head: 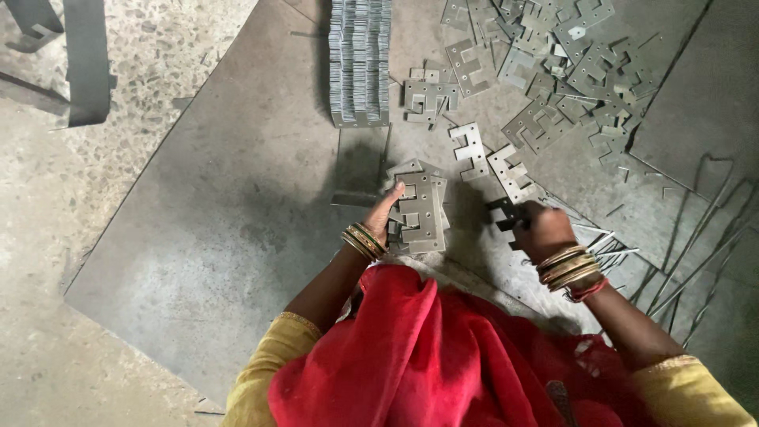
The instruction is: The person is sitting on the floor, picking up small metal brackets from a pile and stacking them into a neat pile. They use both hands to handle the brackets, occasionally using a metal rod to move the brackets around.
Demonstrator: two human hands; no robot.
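Note:
My left hand (385, 212) holds a small stack of flat grey metal stampings (420, 209), each a rectangular plate with notched cut-outs, fanned a little against my fingers. My right hand (540, 225) is closed on a single dark stamped plate (504, 212) just right of the stack, close to the sheet below. Two lighter plates (472, 149) (512, 174) lie loose on the sheet just beyond my hands. Bangles ring both wrists.
A tall neat row of stacked plates (360, 59) stands at the top centre. A loose heap of plates (553, 63) spreads across the top right. Thin metal rods (688, 253) lie at the right. Everything rests on a grey steel sheet (237, 205) on a speckled floor.

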